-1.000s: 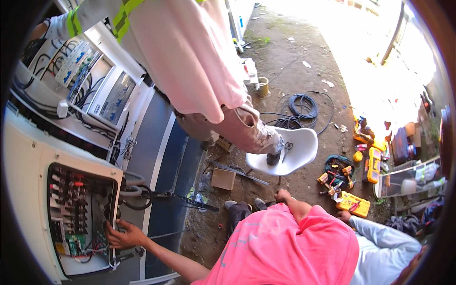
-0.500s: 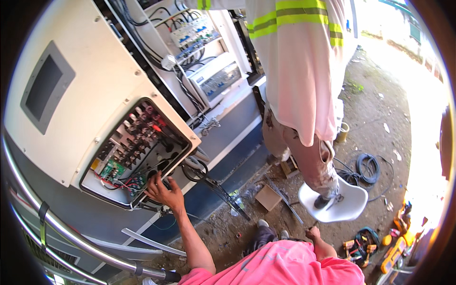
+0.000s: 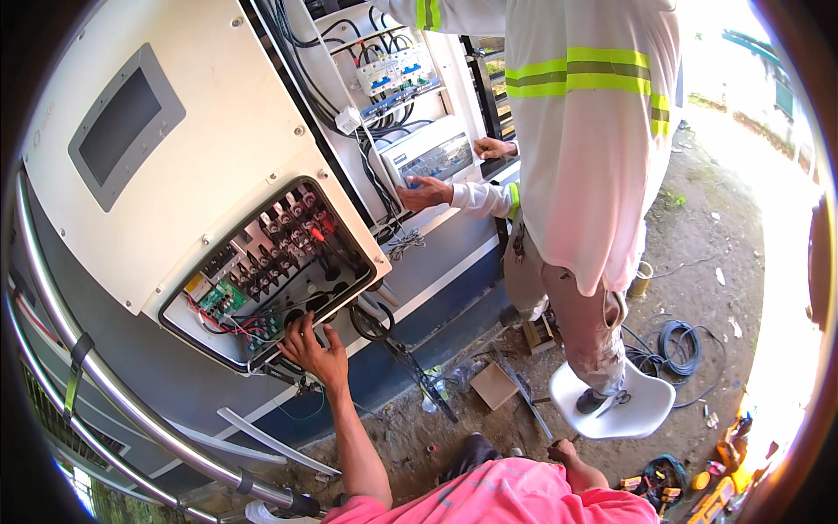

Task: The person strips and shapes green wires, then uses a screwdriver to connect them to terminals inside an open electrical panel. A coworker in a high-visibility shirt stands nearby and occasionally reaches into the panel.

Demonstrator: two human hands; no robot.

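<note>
My left hand [image 3: 316, 351] rests on the lower rim of an open wiring compartment [image 3: 266, 275], fingers apart. The compartment, set in a cream wall-mounted unit [image 3: 175, 227], shows rows of terminals, red connectors, dark cables and a green circuit board [image 3: 229, 297]. My right hand [image 3: 563, 452] hangs low beside my pink-shirted body, fingers closed; what it holds is too small to name. To the right of the unit, a co-worker's hands [image 3: 423, 192] are at a white breaker box [image 3: 432, 153]; the co-worker stands with a foot on a white chair [image 3: 637, 402].
Steel railings [image 3: 113, 384] run along the left. A cardboard piece [image 3: 493, 384] and a metal strip [image 3: 524, 393] lie on the dirt ground. Coiled cable [image 3: 676, 349] is beyond the chair, and yellow tools and cases [image 3: 711, 502] lie at lower right.
The view has swung left toward the units. The co-worker's hands have come to the lower breaker box. My left hand remains at the compartment's rim.
</note>
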